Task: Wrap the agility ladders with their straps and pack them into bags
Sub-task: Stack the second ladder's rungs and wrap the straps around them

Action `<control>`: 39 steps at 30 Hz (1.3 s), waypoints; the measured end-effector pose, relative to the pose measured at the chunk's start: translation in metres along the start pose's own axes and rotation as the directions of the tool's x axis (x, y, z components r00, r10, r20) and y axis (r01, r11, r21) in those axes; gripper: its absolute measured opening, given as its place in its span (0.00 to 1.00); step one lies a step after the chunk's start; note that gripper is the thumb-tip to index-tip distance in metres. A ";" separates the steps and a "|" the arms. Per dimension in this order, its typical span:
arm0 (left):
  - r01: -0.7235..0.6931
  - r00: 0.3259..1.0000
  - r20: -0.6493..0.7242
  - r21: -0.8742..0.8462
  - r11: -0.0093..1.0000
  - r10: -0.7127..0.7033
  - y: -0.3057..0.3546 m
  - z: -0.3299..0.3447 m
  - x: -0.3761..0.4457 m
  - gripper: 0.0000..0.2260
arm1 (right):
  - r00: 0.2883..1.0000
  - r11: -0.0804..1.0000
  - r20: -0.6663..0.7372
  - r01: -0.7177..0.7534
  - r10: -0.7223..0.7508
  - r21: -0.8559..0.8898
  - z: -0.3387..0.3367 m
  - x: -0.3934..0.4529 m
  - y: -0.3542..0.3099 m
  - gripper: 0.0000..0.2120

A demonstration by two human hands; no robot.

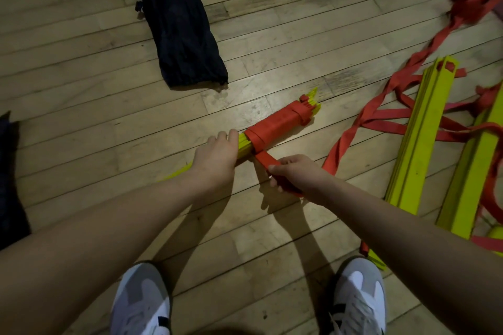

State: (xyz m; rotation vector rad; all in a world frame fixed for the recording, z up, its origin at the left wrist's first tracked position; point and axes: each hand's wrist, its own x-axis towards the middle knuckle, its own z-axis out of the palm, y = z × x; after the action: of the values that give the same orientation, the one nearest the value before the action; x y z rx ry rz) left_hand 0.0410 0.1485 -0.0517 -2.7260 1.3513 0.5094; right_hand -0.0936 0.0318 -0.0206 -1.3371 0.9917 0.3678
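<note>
A bundle of yellow ladder rungs [243,143] lies on the wooden floor, its far half wound in red strap [275,125]. My left hand [217,153] grips the bundle's bare middle from above. My right hand [295,174] pinches the loose end of the strap [265,160] that runs out from under the bundle. A dark blue bag [178,22] lies flat on the floor beyond the bundle.
At the right lie two stacks of yellow rungs [416,141] tangled with loose red straps [381,114]. More red strap is piled at the top right. Another dark bag [11,179] shows at the left edge. My two white-and-grey shoes [141,304] stand at the bottom.
</note>
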 end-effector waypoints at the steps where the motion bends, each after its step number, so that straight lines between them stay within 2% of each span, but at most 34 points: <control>1: 0.012 1.000 0.003 0.023 1.000 -0.012 0.000 -0.004 0.004 0.22 | 1.000 1.000 0.003 0.006 -0.006 0.000 -0.001 0.000 -0.002 0.06; 4: 0.018 1.000 0.018 0.081 0.997 -0.020 -0.001 -0.011 0.020 0.24 | 0.999 1.000 0.030 0.012 -0.012 0.007 -0.004 0.004 -0.011 0.06; 9: -0.060 0.996 -0.045 0.235 0.970 0.072 -0.008 -0.013 0.036 0.26 | 0.992 0.997 0.109 -0.069 0.071 -0.018 -0.008 0.009 -0.015 0.08; 12: -0.119 0.989 -0.049 0.299 0.947 0.140 -0.004 -0.011 0.027 0.24 | 0.989 0.995 0.112 -0.097 0.095 0.015 -0.006 0.009 -0.011 0.09; 17: -0.285 0.932 -0.155 0.246 0.926 0.328 -0.010 0.010 -0.004 0.20 | 0.992 0.994 0.086 -0.098 0.093 0.057 0.001 0.010 0.000 0.09; 19: -0.309 0.915 -0.185 0.249 0.918 0.359 -0.014 0.014 -0.011 0.19 | 0.990 0.993 0.095 -0.106 0.101 0.046 0.000 0.007 0.003 0.09; 22: -0.238 0.954 -0.151 0.141 0.961 0.259 -0.013 0.007 -0.010 0.17 | 0.990 0.991 0.102 -0.107 0.099 0.079 0.000 0.004 0.005 0.10; 25: -0.136 0.989 -0.061 0.036 0.990 0.138 -0.010 0.000 -0.003 0.22 | 0.993 0.996 0.094 -0.074 0.070 0.044 0.002 0.002 0.006 0.10; 28: -0.093 0.995 -0.034 0.013 0.996 0.094 -0.006 -0.001 -0.001 0.25 | 0.997 0.998 0.072 -0.033 0.029 0.058 0.005 0.000 0.006 0.08; 32: -0.034 0.999 0.003 0.007 0.999 0.034 -0.007 -0.004 0.007 0.20 | 0.999 1.000 0.047 0.024 -0.025 0.020 0.008 0.000 0.001 0.07; 35: 0.012 1.000 0.019 -0.022 1.000 -0.012 -0.008 -0.014 0.018 0.20 | 0.995 0.994 0.081 0.071 -0.065 -0.077 0.010 0.002 -0.010 0.06; 39: 0.051 0.998 -0.029 0.014 0.999 -0.050 -0.013 -0.021 0.034 0.23 | 0.988 0.993 0.148 0.066 -0.051 -0.096 0.005 0.004 -0.020 0.07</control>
State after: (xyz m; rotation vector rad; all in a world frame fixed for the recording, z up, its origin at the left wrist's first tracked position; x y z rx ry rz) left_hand 0.0758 0.1268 -0.0437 -2.7585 1.2834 0.4568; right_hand -0.0747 0.0299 -0.0114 -1.4063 0.8193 0.4692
